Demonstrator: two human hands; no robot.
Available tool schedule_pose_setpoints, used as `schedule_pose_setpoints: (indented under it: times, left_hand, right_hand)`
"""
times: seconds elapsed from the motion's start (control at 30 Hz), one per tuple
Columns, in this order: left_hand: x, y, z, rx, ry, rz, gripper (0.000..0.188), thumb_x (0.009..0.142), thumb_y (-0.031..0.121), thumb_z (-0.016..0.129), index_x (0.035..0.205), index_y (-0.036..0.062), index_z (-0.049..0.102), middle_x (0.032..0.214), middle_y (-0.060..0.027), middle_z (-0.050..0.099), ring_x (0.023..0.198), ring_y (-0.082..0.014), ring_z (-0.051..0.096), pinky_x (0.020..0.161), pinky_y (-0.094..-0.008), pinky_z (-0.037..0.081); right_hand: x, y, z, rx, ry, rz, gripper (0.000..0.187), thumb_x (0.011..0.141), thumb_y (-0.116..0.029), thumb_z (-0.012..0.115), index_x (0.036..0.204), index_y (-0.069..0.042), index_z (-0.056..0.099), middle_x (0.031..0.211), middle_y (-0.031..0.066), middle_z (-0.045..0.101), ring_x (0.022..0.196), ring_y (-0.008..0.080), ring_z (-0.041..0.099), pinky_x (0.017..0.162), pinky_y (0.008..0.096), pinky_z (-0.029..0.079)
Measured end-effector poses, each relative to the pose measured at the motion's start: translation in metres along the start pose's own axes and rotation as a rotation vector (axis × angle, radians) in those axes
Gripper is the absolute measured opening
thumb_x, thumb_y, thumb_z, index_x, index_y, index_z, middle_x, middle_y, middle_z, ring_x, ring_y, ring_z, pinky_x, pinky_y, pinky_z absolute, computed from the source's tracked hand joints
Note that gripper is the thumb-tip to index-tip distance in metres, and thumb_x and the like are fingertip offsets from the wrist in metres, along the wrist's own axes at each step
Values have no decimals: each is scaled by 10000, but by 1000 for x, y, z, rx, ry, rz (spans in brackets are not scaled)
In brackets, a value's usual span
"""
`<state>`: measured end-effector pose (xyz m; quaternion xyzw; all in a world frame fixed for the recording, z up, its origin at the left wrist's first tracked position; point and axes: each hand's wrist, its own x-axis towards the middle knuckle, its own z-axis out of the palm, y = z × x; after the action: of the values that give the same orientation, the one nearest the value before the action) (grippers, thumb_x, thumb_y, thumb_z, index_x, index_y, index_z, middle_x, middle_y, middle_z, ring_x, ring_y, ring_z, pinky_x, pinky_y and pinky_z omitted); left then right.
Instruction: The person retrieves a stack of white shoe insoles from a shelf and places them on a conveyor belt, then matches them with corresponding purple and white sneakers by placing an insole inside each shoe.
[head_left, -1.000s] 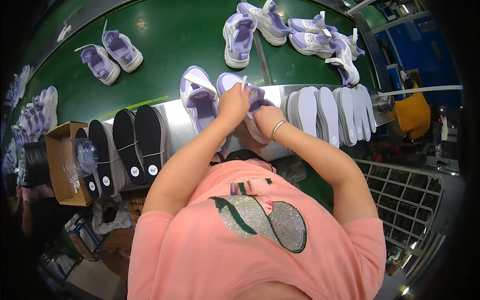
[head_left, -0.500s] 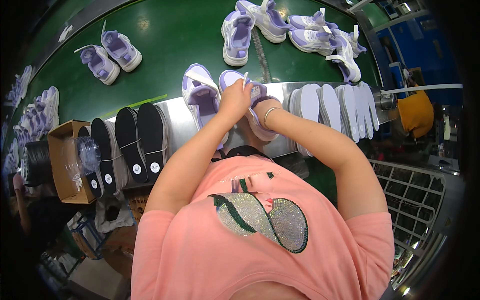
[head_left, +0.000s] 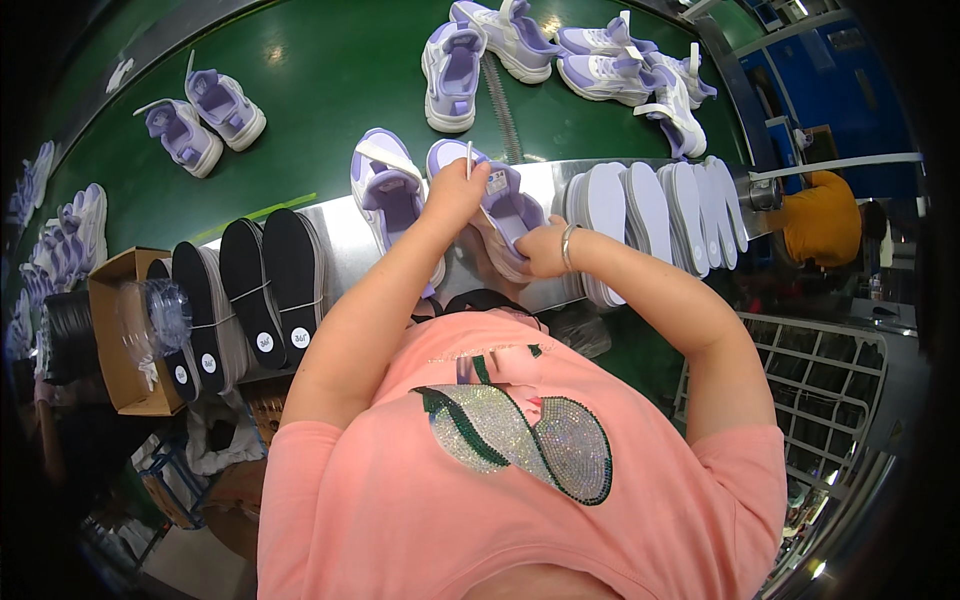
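Note:
A white and lilac sneaker (head_left: 496,236) sits on the metal ledge in front of me, its opening toward me. My left hand (head_left: 457,194) pinches its raised strap and tongue. At the heel end, my right hand (head_left: 545,250) grips the collar, with the thumb at the inner edge and the fingers mostly hidden along the side. Just left of it stands a matching sneaker (head_left: 392,200), partly covered by my left forearm. The inside of the held sneaker shows a lilac lining and a small label.
Bundled black insoles (head_left: 295,270) stand left of the sneakers, beside an open cardboard box (head_left: 122,330) holding clear plastic. White insoles (head_left: 645,215) line the ledge at right. More sneakers (head_left: 455,75) rest on the green belt (head_left: 330,90) beyond. A wire rack (head_left: 815,370) is at my right.
My right hand has come out of the sneaker's opening to grip its heel collar. My left hand keeps hold of the strap. The whole view has shifted slightly.

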<state>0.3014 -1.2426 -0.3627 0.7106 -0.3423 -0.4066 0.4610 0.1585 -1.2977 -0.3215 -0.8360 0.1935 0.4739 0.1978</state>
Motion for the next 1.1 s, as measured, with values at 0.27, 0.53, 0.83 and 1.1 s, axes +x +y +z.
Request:
schedule_pose_setpoints:
  times: [0.27,0.53,0.83,1.1]
  left_hand:
    - [3,2,0,-406,-139,-345,291,820,292,518,835,11,591,707,-51,581,612,-144,512,556,-284,389]
    - [0,4,-1,-479,-224,-369,247,834,242,502,916,17,563,811,-59,575,732,-149,523,668,-289,408]
    - [-40,26,-22,-350,-236,-141,220,860,199,481,967,17,544,863,-7,546,818,-83,477,755,-235,366]
    - [-68,70,-16,82,21,567,602,674,298,673,1150,23,427,1081,-173,473,1002,-321,455,866,-396,346]
  right_hand:
    - [-8,1,-20,-190,1225,-190,209,738,-144,519,938,-105,562,697,28,542,701,206,539,649,329,425]
    - [14,21,-18,172,1215,-426,132,716,-105,560,846,-82,572,722,47,522,682,202,509,616,277,415]
    - [-49,22,-1,1288,811,-459,135,812,-148,570,844,-17,576,807,-31,542,770,64,472,708,229,394]
    - [-61,-13,9,794,1382,-269,57,801,-28,503,814,27,510,777,97,504,720,200,490,664,264,391]
